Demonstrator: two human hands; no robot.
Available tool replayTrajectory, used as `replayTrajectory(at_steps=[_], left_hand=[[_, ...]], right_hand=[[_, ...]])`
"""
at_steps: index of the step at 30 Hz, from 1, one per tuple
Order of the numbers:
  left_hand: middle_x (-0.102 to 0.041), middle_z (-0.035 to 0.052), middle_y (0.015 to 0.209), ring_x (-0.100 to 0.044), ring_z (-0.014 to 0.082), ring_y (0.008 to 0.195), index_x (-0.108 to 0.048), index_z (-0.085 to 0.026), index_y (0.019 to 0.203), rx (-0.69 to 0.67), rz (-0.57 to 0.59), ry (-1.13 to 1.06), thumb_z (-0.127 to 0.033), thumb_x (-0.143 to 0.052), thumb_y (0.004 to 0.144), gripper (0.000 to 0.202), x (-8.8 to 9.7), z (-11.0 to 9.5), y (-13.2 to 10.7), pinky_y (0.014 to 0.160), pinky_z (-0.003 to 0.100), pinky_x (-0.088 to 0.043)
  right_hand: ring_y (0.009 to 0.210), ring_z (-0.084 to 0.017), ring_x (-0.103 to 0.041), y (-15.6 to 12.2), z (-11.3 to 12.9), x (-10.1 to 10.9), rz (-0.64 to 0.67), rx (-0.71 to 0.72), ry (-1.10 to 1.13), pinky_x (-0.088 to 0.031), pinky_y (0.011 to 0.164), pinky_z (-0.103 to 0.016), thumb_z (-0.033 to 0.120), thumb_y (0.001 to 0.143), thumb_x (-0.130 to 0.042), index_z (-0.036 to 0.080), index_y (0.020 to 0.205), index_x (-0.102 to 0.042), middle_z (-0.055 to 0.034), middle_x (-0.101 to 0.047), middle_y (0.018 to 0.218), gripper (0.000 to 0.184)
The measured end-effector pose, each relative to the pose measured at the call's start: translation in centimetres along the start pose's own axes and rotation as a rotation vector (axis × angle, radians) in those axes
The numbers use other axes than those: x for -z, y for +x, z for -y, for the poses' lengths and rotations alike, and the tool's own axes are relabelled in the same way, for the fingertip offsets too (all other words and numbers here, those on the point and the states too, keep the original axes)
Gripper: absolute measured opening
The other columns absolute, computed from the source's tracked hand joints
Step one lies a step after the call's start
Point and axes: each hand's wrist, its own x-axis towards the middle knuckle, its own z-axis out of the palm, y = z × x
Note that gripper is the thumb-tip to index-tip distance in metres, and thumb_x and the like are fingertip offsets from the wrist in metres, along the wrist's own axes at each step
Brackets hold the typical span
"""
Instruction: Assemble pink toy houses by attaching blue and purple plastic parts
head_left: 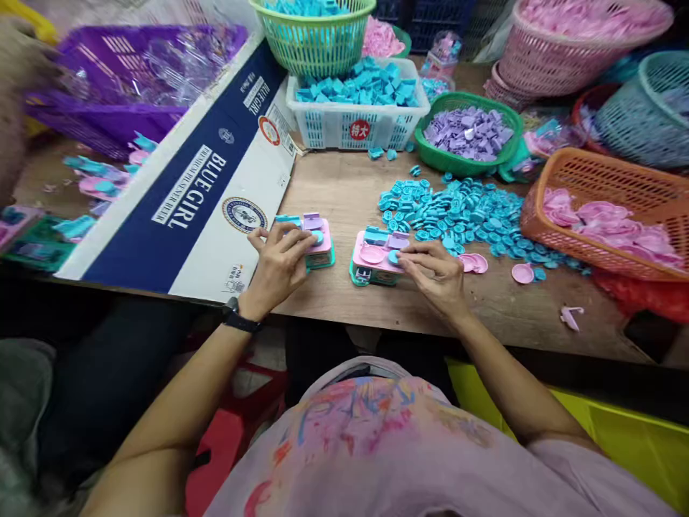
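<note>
Your two hands are apart, both working over the front edge of the table (pixel 334 309). Your left hand (pixel 280 262) lies over the left toy unit (pixel 324 237), fingers touching its top; whether they grip anything cannot be told, as the hand hides part of it. Your right hand (pixel 437 276) has thumb and fingertips closed on a blue disc (pixel 393 256), which sits at the top of the right toy unit (pixel 377 264). Both units stand near the table's front edge, well apart from each other. On the right unit, a pink dish (pixel 371 253) lies beside the disc, with blue and purple parts behind. To your left, a printed carton panel (pixel 188 190) slants up from the front edge. Beyond your right hand, loose blue pieces (pixel 463 212) spread toward the orange basket (pixel 597 244) at the table's right side. A green basket (pixel 457 164) of purple parts stands behind them.
</note>
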Motion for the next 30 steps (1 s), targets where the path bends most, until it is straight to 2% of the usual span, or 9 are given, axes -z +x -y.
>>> replayTrajectory(at_steps=[1, 4, 7, 10, 17, 21, 23, 26, 30], left_hand=[[-0.075, 0.0063, 0.119, -0.059, 0.0324, 0.123, -0.067, -0.026, 0.123, -0.002, 0.005, 0.002, -0.005, -0.057, 0.086, 0.043, -0.3, 0.1, -0.1, 0.097, 0.052, -0.031], [-0.074, 0.0079, 0.125, -0.058, 0.0332, 0.127, -0.066, -0.028, 0.129, -0.003, 0.008, -0.014, -0.005, -0.057, 0.085, 0.050, -1.0, 0.2, -0.5, 0.100, 0.054, -0.031], [-0.074, 0.0087, 0.124, -0.059, 0.0318, 0.125, -0.066, -0.027, 0.131, 0.014, -0.009, -0.058, -0.005, -0.054, 0.087, 0.051, -1.5, 0.1, -0.9, 0.100, 0.053, -0.034], [-0.075, 0.0080, 0.122, -0.061, 0.0299, 0.122, -0.067, -0.027, 0.133, 0.045, -0.021, -0.114, -0.004, -0.052, 0.088, 0.053, -2.0, 0.0, -1.1, 0.098, 0.052, -0.036], [-0.078, 0.0035, 0.110, -0.063, 0.0277, 0.119, -0.076, -0.030, 0.115, 0.139, -0.110, -0.179, -0.008, -0.055, 0.090, 0.040, -1.4, 0.0, -0.4, 0.108, 0.055, -0.033], [-0.065, 0.0092, 0.138, -0.056, 0.0275, 0.134, -0.065, -0.028, 0.137, 0.425, -0.293, -0.301, -0.031, -0.063, 0.095, 0.042, -0.9, 1.0, -1.1, 0.117, 0.050, -0.039], [-0.051, 0.0130, 0.155, -0.050, 0.0294, 0.143, -0.040, -0.027, 0.158, 0.550, -0.239, -0.474, -0.047, -0.074, 0.088, 0.080, -1.3, 2.2, -1.7, 0.120, 0.048, -0.040], [-0.037, 0.0147, 0.166, -0.040, 0.0329, 0.153, -0.019, -0.027, 0.166, 0.518, 0.026, -0.694, -0.057, -0.089, 0.069, 0.123, -2.2, 3.9, -2.3, 0.126, 0.049, -0.036], [-0.048, 0.0176, 0.157, -0.044, 0.0375, 0.149, -0.038, -0.021, 0.157, 0.464, 0.067, -0.686, -0.056, -0.092, 0.065, 0.112, -2.3, 3.4, -2.0, 0.128, 0.055, -0.032]], right_hand=[[0.099, -0.022, -0.066, 0.1, -0.3, -0.4, -0.057, -0.042, -0.026, -0.054, 0.093, -0.040, 0.033, 0.095, -0.074, 0.029, 0.096, -0.080, -0.0037, -0.069, 0.104, 0.008], [0.120, -0.027, -0.061, 0.4, -1.3, -1.6, -0.128, -0.220, 0.058, -0.052, 0.103, -0.043, 0.045, 0.084, -0.082, 0.026, 0.107, -0.073, -0.0067, -0.064, 0.123, 0.031], [0.130, -0.028, -0.058, 0.3, -2.1, -3.1, -0.031, -0.484, 0.409, -0.051, 0.109, -0.043, 0.056, 0.080, -0.080, 0.027, 0.127, -0.060, -0.0077, -0.063, 0.135, 0.059], [0.128, -0.027, -0.061, 0.2, -2.4, -4.2, -0.001, -0.607, 0.628, -0.050, 0.112, -0.040, 0.056, 0.081, -0.078, 0.025, 0.130, -0.057, -0.0069, -0.067, 0.130, 0.061], [0.128, -0.029, -0.062, 1.9, -1.7, -4.6, 0.041, -0.567, 0.520, -0.049, 0.115, -0.044, 0.059, 0.079, -0.081, 0.023, 0.129, -0.058, -0.0099, -0.066, 0.136, 0.065], [0.132, -0.030, -0.061, 2.9, -1.8, -3.6, 0.167, -0.527, 0.409, -0.050, 0.115, -0.046, 0.064, 0.082, -0.078, 0.025, 0.139, -0.053, -0.0131, -0.060, 0.145, 0.073], [0.128, -0.032, -0.064, 3.5, -2.1, -2.9, 0.275, -0.538, 0.332, -0.055, 0.109, -0.047, 0.065, 0.079, -0.080, 0.026, 0.149, -0.046, -0.0155, -0.059, 0.146, 0.087], [0.116, -0.036, -0.071, 4.4, -2.5, -2.2, 0.434, -0.492, 0.179, -0.062, 0.096, -0.049, 0.064, 0.068, -0.087, 0.026, 0.157, -0.038, -0.0189, -0.055, 0.150, 0.108], [0.094, -0.037, -0.076, 5.5, -2.1, -2.0, 0.526, -0.422, -0.105, -0.064, 0.088, -0.055, 0.069, 0.067, -0.079, 0.021, 0.147, -0.048, -0.0178, -0.069, 0.129, 0.098]])
